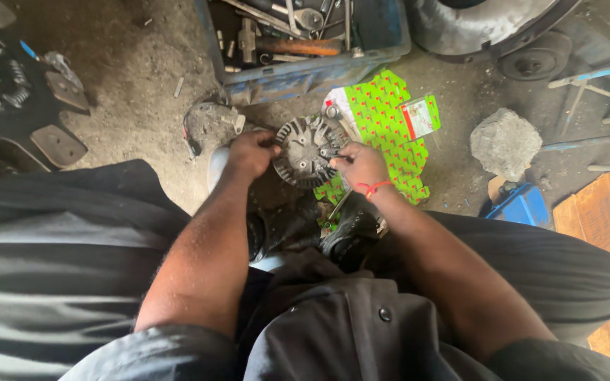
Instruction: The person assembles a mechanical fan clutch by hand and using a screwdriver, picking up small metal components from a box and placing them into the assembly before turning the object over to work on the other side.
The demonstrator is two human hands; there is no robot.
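A round grey metal housing with radial fins (308, 150) sits on the dirt floor just beyond my feet. My left hand (250, 153) grips its left rim. On its right edge rests my right hand (360, 164), wearing a red wrist thread, fingers pinched around a thin metal tool that points into the part. The tool's tip is hidden by my fingers. A flattened green patterned carton (388, 120) lies under and to the right of the housing.
A blue toolbox (305, 42) full of wrenches stands behind the part. Also around: a grey rock (505, 143), a blue container (520, 206), cardboard (601, 212) at right, black machine parts with springs (8, 92) at left, a large metal disc (488, 28) top right.
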